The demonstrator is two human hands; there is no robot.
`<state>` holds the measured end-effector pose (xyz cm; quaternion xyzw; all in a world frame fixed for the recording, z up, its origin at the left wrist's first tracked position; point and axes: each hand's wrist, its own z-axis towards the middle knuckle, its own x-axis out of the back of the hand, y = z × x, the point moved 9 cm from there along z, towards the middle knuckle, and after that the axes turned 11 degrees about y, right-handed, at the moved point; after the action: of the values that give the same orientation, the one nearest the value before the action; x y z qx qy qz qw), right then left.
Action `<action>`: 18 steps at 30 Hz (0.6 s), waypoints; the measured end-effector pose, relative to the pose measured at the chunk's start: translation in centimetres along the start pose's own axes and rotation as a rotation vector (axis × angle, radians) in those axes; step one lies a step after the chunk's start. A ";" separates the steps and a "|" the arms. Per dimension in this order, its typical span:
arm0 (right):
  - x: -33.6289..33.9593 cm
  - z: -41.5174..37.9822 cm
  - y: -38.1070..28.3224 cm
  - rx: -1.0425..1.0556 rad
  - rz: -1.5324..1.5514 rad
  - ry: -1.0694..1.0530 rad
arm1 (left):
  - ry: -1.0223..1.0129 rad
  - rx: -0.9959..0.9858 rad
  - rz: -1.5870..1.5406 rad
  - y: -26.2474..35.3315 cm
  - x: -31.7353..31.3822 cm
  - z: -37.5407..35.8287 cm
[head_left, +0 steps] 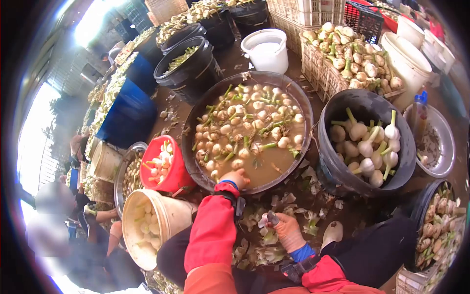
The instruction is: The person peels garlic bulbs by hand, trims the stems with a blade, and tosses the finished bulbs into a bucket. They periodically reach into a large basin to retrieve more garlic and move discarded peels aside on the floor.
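Observation:
My left hand (236, 178) reaches into the near edge of a wide dark basin (304, 142), where garlic bulbs (239, 120) float in muddy water. Its fingers are partly under or at the water, so their grip is hidden. Low at centre, my right hand (288, 230) in an orange glove is closed on a small knife (272, 218), above peeled skins (254, 245) on the ground. Right of the basin stands a dark bucket (338, 161) of cleaned bulbs with stems. A red bucket (178, 169) with trimmed garlic stands left of the basin.
A cream bucket (169, 210) of bulbs leans by my left knee. Behind the basin are a white bucket (274, 56), a black bucket (196, 76) and a full crate (316, 73). A metal bowl (443, 161) lies right. Another person's arm (105, 214) shows at far left.

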<state>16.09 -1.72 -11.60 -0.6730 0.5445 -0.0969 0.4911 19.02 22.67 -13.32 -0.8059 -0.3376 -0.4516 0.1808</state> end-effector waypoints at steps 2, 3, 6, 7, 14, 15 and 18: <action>0.0 0.5 -0.3 0.003 0.040 0.011 | -0.030 0.055 0.076 -0.5 -2.6 2.2; 0.3 0.7 -0.3 -0.013 0.044 0.032 | -0.032 0.037 0.081 -0.5 -3.7 3.3; 0.9 0.7 -0.7 -0.014 0.027 0.088 | -0.016 -0.008 0.081 -0.3 -4.2 4.0; 0.9 0.8 -0.4 -0.003 0.038 0.064 | 0.008 -0.093 0.003 0.6 -3.6 3.4; 1.4 0.2 -3.8 0.304 -0.228 0.219 | 0.149 -0.287 -0.834 5.5 1.8 -6.5; 1.7 0.1 -4.5 0.377 -0.221 0.196 | 0.120 -0.234 -1.096 5.4 2.5 -8.0; 2.4 0.0 -4.0 0.079 0.437 0.144 | 0.083 -0.189 -1.412 5.9 3.1 -13.2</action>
<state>19.57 -3.99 -9.46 -0.5107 0.7067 -0.0571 0.4862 16.33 11.80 -3.66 -0.3891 -0.7311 -0.5186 -0.2124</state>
